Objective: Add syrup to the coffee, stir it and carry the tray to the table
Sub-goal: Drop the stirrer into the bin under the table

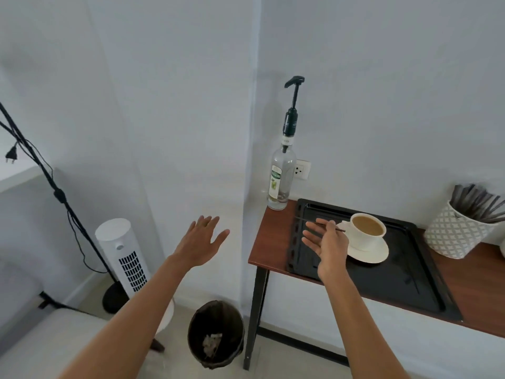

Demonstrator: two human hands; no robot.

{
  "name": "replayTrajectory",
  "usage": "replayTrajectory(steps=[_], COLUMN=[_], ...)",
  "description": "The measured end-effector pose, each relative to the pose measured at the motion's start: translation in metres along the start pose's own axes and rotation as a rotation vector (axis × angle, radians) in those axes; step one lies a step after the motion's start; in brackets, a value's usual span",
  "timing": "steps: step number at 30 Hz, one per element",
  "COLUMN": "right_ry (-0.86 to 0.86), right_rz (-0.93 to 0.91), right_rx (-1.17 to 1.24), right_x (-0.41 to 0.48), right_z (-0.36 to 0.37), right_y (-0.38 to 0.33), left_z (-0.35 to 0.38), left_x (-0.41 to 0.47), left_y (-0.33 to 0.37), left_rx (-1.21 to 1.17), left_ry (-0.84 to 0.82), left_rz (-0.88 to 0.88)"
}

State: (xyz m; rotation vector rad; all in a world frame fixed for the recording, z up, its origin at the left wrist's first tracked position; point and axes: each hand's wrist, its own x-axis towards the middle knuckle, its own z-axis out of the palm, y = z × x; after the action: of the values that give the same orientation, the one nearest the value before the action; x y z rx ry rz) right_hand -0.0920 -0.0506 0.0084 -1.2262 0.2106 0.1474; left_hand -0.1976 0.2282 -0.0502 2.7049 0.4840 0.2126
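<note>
A white cup of milky coffee (367,228) stands on a white saucer (369,254) on a black tray (382,285), which lies on a narrow wooden table (470,294). A clear syrup bottle (281,181) with a black pump stands upright at the table's back left corner, off the tray. My right hand (326,246) hovers over the tray's left part, just left of the cup, with a thin dark stir stick (306,220) pinched at thumb and forefinger and the other fingers spread. My left hand (200,243) is open in the air left of the table, fingers apart and holding nothing.
A patterned white pot (451,233) of dark stir sticks stands right of the tray. Below the table's left end is a dark waste bin (216,335). A white tower fan (123,253), a black stand with cables (54,187) and a pale sofa edge (41,337) fill the left side.
</note>
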Motion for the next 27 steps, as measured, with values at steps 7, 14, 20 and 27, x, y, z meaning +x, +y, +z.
replayTrajectory(steps=[7,14,20,27], right_ry=[0.034,0.108,0.140,0.173], right_rz=[-0.001,-0.006,0.010,0.105], right_rx=[-0.086,-0.234,-0.474,-0.591], right_x=[-0.010,-0.016,0.014,0.074], right_z=[0.103,0.166,0.172,0.135], right_y=[0.071,0.175,0.279,0.412], left_z=[-0.019,0.012,0.095,0.221], left_x=[0.035,0.090,0.137,0.191], left_y=[-0.091,-0.166,-0.218,-0.274], left_rx=[0.057,0.165,0.242,0.362], left_ry=[-0.051,-0.072,0.035,0.171], left_rz=[0.027,0.160,0.257,0.270])
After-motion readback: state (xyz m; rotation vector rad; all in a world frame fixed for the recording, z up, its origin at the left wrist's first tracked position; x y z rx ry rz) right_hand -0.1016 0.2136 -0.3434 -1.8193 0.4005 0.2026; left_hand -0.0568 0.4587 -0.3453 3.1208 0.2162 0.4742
